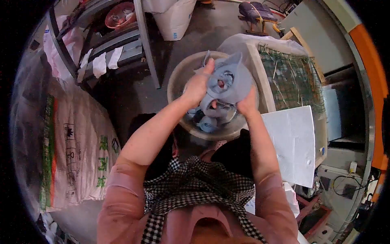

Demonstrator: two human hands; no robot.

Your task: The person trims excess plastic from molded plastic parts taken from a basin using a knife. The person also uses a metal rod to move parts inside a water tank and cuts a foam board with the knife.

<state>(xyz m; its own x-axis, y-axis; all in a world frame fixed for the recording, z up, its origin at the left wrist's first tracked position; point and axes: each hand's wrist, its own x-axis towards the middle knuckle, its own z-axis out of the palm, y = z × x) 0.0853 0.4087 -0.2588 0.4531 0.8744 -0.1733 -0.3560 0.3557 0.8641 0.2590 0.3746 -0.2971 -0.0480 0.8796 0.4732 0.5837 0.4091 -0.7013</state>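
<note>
The grey moulded part [240, 86], upper centre, probably light and stiff, suits an opposite-edge hold; left hand [196, 87] and right hand [248, 103] grip it.

Pink sleeves [124, 203], black-and-white checked apron [199, 181].

2 hands [196, 86], 2+ gray pcs [239, 83], 1 rnd basin [172, 83], 3 wht strips [99, 65], 1 red bskt [109, 18]
</note>
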